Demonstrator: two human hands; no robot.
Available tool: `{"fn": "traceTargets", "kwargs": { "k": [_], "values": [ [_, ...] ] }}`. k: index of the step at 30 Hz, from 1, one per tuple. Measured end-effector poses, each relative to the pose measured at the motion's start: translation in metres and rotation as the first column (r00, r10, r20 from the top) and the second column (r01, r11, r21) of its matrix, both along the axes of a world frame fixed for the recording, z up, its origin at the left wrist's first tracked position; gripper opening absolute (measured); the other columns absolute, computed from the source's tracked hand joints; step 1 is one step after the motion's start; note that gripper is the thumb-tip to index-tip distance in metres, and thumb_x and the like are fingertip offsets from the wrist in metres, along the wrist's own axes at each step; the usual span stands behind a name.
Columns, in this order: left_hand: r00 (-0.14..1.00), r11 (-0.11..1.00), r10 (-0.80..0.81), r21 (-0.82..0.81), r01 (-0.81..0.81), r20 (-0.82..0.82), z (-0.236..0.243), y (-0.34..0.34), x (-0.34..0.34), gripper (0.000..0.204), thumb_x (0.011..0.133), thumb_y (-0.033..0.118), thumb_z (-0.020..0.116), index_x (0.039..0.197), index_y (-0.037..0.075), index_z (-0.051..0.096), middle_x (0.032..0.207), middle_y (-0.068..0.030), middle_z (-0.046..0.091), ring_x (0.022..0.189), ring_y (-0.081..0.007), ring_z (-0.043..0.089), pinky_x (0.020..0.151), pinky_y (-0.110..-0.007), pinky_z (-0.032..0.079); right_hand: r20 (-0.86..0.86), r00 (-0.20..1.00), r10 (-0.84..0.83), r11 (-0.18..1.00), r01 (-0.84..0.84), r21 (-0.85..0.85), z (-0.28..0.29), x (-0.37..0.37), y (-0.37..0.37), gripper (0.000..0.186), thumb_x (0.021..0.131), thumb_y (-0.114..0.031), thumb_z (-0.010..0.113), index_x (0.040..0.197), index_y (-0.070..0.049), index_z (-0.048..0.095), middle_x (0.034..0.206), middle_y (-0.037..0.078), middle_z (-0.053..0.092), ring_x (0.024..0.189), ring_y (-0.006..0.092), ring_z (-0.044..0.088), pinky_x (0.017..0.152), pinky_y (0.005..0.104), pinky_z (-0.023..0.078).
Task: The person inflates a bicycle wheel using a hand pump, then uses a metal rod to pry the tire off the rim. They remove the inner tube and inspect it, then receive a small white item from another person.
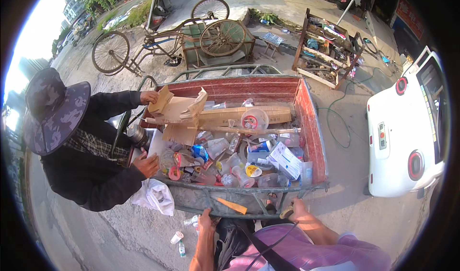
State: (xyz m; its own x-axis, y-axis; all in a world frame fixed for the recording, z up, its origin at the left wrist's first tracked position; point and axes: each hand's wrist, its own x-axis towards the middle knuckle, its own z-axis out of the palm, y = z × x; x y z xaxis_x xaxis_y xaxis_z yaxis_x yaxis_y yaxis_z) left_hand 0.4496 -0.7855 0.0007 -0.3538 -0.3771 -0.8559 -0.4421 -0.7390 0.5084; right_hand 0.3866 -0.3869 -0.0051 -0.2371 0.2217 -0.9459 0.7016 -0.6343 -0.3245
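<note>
My left hand (205, 218) grips the lower metal rail (249, 215) at the near side of a red cargo cart (311, 136). My right hand (297, 209) is closed on a small tan object (286, 213) beside that rail. The cart holds cardboard pieces (175, 112), a long wooden stick (215, 129), plastic cups, a white box (285, 160), a clear tub (254, 119) and other mixed litter. An orange strip (231, 205) lies on the outer ledge.
A person (86, 151) in dark jacket and camouflage hat handles cardboard at left. Behind are an overturned tricycle (223, 37) and a wooden crate of scrap (326, 50). A white car (390, 127) stands at right, a green hose nearby. A sack (153, 196) and bottles lie below.
</note>
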Motion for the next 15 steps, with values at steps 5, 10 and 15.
{"fn": "traceTargets", "kwargs": {
  "k": [5,10,15],
  "values": [
    [0.997,0.997,-0.022,-0.078,0.027,0.074,0.018,-0.005,-0.017,0.036,0.090,0.028,0.068,0.116,0.003,0.062,0.091,-0.0147,0.073,0.064,-0.0305,0.072,0.053,-0.041,0.055,-0.048,0.998,0.028,0.997,-0.031,-0.067,0.039,-0.013,-0.011,0.007,0.095,-0.016,0.059,0.091,-0.012,0.054,0.079,0.006,0.053,0.067,0.0253,0.055,0.060,0.0458,0.046],
    [1.000,0.994,-0.018,-0.105,0.017,-0.004,0.004,-0.009,-0.039,0.042,0.086,0.031,0.070,0.113,0.000,0.062,0.089,-0.0162,0.071,0.062,-0.0298,0.070,0.051,-0.039,0.051,-0.071,0.973,0.219,0.975,-0.220,-0.012,0.055,-0.035,-0.011,0.038,0.104,-0.029,0.046,0.112,-0.005,0.074,0.093,0.011,0.070,0.079,0.0283,0.070,0.070,0.0494,0.056],
    [0.996,0.963,-0.068,-0.258,0.082,0.064,0.048,0.004,-0.071,0.039,0.088,0.033,0.071,0.106,-0.001,0.063,0.085,-0.0122,0.068,0.060,-0.0248,0.067,0.049,-0.035,0.051,-0.142,0.985,0.096,0.989,-0.111,-0.101,0.067,-0.068,-0.005,0.023,0.100,-0.022,0.051,0.109,-0.006,0.066,0.090,0.011,0.066,0.083,0.0288,0.067,0.075,0.0480,0.055]
  ]
}}
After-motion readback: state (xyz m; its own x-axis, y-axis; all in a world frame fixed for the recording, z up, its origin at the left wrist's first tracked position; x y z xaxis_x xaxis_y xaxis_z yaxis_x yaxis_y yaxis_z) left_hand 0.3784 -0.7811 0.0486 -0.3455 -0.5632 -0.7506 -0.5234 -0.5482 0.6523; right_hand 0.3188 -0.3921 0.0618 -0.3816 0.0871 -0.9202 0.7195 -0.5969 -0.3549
